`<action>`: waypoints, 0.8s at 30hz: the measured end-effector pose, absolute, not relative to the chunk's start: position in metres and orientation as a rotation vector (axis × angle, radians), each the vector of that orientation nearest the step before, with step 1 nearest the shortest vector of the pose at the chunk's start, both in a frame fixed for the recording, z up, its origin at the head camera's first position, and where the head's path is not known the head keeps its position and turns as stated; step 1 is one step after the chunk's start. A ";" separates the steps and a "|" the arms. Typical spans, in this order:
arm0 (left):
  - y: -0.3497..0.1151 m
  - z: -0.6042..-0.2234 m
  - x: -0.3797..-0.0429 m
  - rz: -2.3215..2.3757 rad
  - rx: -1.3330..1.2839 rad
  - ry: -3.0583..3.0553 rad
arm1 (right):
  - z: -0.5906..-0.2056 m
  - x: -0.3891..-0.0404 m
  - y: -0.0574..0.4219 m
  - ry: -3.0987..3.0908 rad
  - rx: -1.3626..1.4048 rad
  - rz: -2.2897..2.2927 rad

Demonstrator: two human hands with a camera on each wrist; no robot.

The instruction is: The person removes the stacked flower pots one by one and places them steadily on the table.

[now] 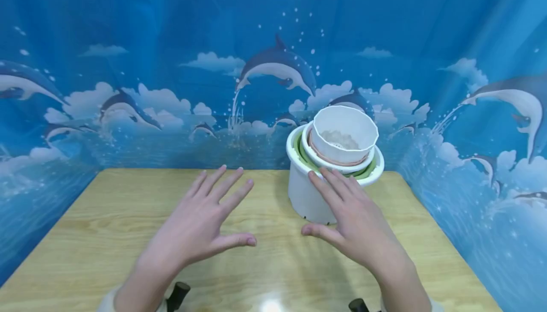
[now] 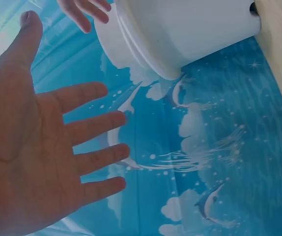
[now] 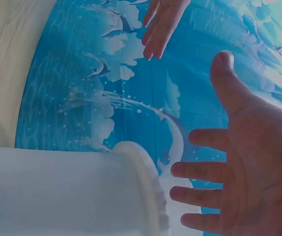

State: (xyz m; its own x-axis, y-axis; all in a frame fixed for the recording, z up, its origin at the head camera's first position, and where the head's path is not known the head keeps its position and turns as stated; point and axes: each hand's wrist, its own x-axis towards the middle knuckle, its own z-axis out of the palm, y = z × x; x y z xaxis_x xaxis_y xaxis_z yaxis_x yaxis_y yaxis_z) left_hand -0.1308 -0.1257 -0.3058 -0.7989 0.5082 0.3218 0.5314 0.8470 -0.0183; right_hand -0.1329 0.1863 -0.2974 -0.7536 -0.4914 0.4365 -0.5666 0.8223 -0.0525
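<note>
A stack of nested pots stands at the back right of the table. The outermost is a large white pot (image 1: 305,193) with small holes near its base. Inside it show a green rim (image 1: 304,156), a smaller white rim, a pinkish rim and, on top, a white faceted pot (image 1: 339,124) tilted toward me. My right hand (image 1: 356,222) hovers in front of the stack, fingers straight and spread; no contact with the pot can be made out. My left hand (image 1: 198,222) is held above the table to the left, palm down, fingers spread and holding nothing.
The light wooden table (image 1: 107,236) fills the lower view. A blue curtain (image 1: 171,27) printed with dolphins and clouds hangs behind it and along both sides. Dark camera mounts (image 1: 177,295) show at the wrists.
</note>
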 end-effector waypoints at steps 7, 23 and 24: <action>-0.119 -0.317 -0.142 -0.155 -0.843 -2.727 | -0.304 -0.150 0.203 -2.425 0.745 0.263; -0.074 -0.327 -0.191 -0.414 -1.012 -2.415 | -0.313 -0.175 0.230 -2.385 0.567 0.309; -0.070 -0.326 -0.195 -0.426 -1.018 -2.379 | -0.313 -0.176 0.230 -2.381 0.565 0.313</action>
State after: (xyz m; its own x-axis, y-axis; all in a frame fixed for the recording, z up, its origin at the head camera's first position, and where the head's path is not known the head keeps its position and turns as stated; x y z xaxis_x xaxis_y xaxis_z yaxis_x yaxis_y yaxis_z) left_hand -0.1948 -0.0703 -0.3263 -0.5865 0.5776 0.5678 0.7387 0.6690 0.0825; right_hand -0.1763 0.2303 -0.3134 -0.6878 -0.3147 0.6541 -0.4731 0.8778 -0.0752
